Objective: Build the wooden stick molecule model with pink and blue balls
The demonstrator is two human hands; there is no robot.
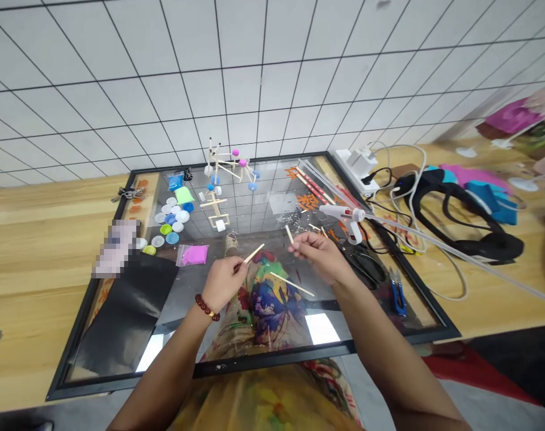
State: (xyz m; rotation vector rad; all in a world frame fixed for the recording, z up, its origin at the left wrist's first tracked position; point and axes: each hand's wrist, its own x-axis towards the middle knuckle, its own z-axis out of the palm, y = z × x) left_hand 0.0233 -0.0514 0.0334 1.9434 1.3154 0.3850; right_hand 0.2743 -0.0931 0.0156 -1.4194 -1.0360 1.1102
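My left grip [227, 276] pinches one stick [255, 252] | right grip [314, 252] pinches another stick [289, 234] | joined stick models [227, 162] near surface's [249, 221] far edge; loose stick [292, 284] unattached

A single head-worn camera looks forward and down from above the wearer's lap [267, 398], which shows at the bottom edge. The left hand [222, 282] and right hand [319, 256] lie near the middle, within arm's reach of the lens. The view is wide, taking in the framed glass panel [249, 218], wooden table [39, 239] on both sides and tiled wall [240, 48] facing the wearer
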